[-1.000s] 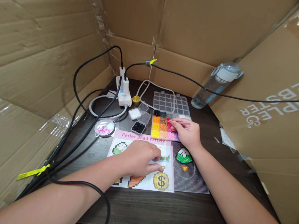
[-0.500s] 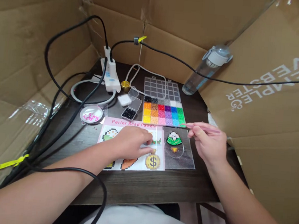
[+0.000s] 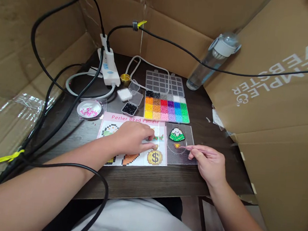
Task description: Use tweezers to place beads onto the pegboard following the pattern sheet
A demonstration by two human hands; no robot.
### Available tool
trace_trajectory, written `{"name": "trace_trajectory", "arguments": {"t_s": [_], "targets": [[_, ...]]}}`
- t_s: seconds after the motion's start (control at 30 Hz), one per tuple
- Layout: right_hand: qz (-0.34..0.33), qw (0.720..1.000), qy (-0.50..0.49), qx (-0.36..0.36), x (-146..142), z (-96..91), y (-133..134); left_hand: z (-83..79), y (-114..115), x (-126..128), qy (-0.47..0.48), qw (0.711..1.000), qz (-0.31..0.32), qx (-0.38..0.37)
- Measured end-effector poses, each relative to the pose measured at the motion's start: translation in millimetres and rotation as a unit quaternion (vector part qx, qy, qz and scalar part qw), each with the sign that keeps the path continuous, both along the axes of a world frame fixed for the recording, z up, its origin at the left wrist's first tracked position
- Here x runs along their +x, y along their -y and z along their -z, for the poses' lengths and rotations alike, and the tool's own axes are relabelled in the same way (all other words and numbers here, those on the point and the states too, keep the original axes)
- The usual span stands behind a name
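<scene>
My left hand [image 3: 134, 139] lies on the Perler bead pattern sheet [image 3: 142, 159], thumb and forefinger apart, with nothing seen between them. In my right hand [image 3: 211, 167] is a pair of pink tweezers [image 3: 201, 150]. Their tips reach a small yellow-orange bead patch [image 3: 177, 146] on the clear pegboard [image 3: 188, 158]. Whether a bead sits in the tips is too small to tell. Just above that patch is a white and green bead figure [image 3: 177, 134] with a black outline.
Behind the sheet stands a sorted bead box [image 3: 167, 107] with its lid open. White beads [image 3: 124, 94] and black beads [image 3: 129, 109] fill small cases. Pink beads lie in a white dish [image 3: 89, 109]. A power strip [image 3: 109, 68], black cables and a water bottle [image 3: 212, 63] stand farther back.
My right hand has brought the tweezers from the bead box's green corner down and left to the yellow-orange patch on the pegboard. The left hand stays on the sheet; the view has shifted slightly.
</scene>
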State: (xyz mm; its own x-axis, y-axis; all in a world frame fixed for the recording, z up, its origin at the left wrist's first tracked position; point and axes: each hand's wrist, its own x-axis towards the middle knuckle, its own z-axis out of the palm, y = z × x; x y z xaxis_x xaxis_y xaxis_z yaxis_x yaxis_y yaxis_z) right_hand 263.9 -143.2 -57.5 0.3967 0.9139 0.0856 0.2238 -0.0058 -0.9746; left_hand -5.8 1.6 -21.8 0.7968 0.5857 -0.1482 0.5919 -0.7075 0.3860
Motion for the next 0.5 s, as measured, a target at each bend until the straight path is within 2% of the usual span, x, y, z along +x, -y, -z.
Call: {"name": "trace_trajectory", "arguments": {"t_s": [0.5], "targets": [[0.000, 1.000, 0.008, 0.007, -6.8, -5.6, -2.1, 3.6, -0.6, -2.2, 0.007, 1.000, 0.020, 0.020]]}}
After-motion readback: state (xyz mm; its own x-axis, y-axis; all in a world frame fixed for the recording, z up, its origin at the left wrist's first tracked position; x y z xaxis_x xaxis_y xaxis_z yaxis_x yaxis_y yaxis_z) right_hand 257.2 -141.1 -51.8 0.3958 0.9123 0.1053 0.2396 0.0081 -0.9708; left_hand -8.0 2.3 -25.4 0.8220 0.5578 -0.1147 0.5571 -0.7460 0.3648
